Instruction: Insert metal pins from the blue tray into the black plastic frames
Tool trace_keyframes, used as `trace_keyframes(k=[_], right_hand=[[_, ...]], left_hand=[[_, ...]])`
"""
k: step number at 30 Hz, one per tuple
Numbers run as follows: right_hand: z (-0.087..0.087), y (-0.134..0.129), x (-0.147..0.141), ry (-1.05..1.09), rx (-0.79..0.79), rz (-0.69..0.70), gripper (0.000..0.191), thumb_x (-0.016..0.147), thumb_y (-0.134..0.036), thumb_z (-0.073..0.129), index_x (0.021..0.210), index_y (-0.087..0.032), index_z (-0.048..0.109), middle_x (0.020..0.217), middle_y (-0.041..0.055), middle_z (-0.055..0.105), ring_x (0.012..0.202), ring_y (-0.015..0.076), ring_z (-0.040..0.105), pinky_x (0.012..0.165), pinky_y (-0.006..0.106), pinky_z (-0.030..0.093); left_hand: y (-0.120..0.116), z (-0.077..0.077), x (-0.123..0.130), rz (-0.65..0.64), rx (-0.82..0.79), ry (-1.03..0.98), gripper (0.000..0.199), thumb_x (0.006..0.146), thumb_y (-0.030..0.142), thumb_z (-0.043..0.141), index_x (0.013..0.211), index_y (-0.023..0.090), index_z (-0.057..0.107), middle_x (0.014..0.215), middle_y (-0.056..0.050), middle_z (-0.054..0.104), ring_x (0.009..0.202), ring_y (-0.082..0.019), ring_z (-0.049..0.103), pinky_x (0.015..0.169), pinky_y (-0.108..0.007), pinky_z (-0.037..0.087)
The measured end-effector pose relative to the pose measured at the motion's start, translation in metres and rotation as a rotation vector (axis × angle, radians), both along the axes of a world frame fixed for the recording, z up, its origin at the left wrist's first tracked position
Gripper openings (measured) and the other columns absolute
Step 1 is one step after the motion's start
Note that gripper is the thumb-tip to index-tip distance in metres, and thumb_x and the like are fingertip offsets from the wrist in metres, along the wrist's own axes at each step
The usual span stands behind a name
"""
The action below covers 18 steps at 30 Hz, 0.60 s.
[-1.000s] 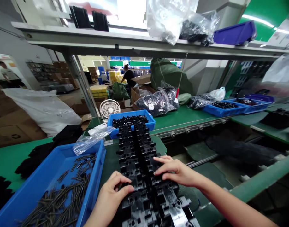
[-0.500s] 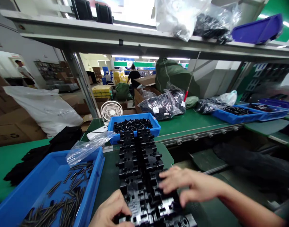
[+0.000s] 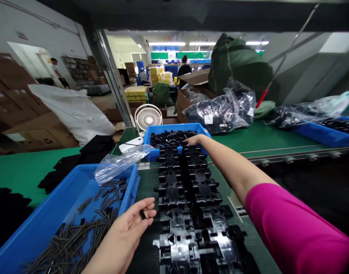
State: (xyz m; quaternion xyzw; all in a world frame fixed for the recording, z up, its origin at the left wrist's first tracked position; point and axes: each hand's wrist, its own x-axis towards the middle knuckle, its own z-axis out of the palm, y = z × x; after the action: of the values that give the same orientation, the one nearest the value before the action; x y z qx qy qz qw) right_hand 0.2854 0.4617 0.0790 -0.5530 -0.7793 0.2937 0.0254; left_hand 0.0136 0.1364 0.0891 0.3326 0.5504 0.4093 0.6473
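Two side-by-side rows of black molded plastic parts run away from me along the bench. To their left is my left hand, palm partly up, its curled fingers around a small black piece. My right hand reaches over the far end of the rows into a blue bin of short black pins. Its fingers are drawn together at the pile; whatever is between them is hidden.
At the left, a larger blue bin contains many thin dark metal rods, with a clear plastic bag over its rim. Behind stand a white fan and bagged black parts. A metal post rises at the left.
My right hand has moved from the near black parts forward to the pin bin. My left hand has come off the parts to their left side. The view has shifted right and down.
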Motion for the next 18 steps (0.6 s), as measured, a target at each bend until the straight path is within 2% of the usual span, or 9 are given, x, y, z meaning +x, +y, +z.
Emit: trace_keyframes(k=[3, 6, 10, 14, 18], right_hand=[[-0.011, 0.015, -0.01, -0.031, -0.116, 0.085, 0.022, 0.089, -0.027, 0.06, 0.105, -0.012, 0.061, 0.1, 0.0055, 0.064, 0.085, 0.0165, 0.063, 0.079, 0.036, 0.052], [-0.017, 0.023, -0.006, -0.036, -0.117, 0.085, 0.018, 0.09, -0.027, 0.059, 0.1, -0.012, 0.062, 0.096, 0.0042, 0.064, 0.084, 0.0163, 0.062, 0.077, 0.035, 0.053], [-0.021, 0.025, 0.003, 0.02, -0.01, -0.033, 0.018, 0.092, -0.028, 0.056, 0.099, -0.013, 0.061, 0.101, 0.0053, 0.062, 0.089, 0.0169, 0.06, 0.079, 0.034, 0.053], [-0.02, 0.021, 0.005, 0.148, 0.087, -0.183, 0.02, 0.093, -0.029, 0.054, 0.104, -0.013, 0.059, 0.102, 0.0062, 0.061, 0.087, 0.016, 0.06, 0.076, 0.033, 0.053], [-0.015, 0.011, 0.006, 0.346, 0.149, -0.29, 0.022, 0.093, -0.029, 0.053, 0.106, -0.013, 0.058, 0.098, 0.0052, 0.061, 0.08, 0.014, 0.061, 0.07, 0.03, 0.054]], left_hand=[[0.001, -0.001, -0.002, -0.08, 0.041, 0.112, 0.039, 0.078, 0.045, 0.063, 0.108, 0.019, 0.065, 0.105, -0.009, 0.067, 0.1, -0.022, 0.06, 0.09, -0.031, 0.046], [0.001, -0.003, -0.004, -0.167, 0.164, 0.311, 0.035, 0.082, 0.051, 0.055, 0.095, 0.022, 0.07, 0.106, -0.008, 0.067, 0.094, -0.023, 0.061, 0.082, -0.031, 0.049], [0.0, -0.007, -0.002, -0.23, 0.353, 0.507, 0.025, 0.075, 0.05, 0.064, 0.084, 0.029, 0.074, 0.096, -0.003, 0.065, 0.097, -0.024, 0.057, 0.083, -0.029, 0.046], [-0.004, -0.008, 0.01, -0.303, 0.367, 0.512, 0.021, 0.074, 0.046, 0.065, 0.083, 0.03, 0.075, 0.084, -0.004, 0.064, 0.088, -0.024, 0.057, 0.082, -0.033, 0.044], [-0.007, -0.011, 0.018, -0.314, 0.374, 0.509, 0.018, 0.075, 0.043, 0.064, 0.083, 0.03, 0.075, 0.087, -0.004, 0.059, 0.091, -0.024, 0.055, 0.087, -0.035, 0.041]])
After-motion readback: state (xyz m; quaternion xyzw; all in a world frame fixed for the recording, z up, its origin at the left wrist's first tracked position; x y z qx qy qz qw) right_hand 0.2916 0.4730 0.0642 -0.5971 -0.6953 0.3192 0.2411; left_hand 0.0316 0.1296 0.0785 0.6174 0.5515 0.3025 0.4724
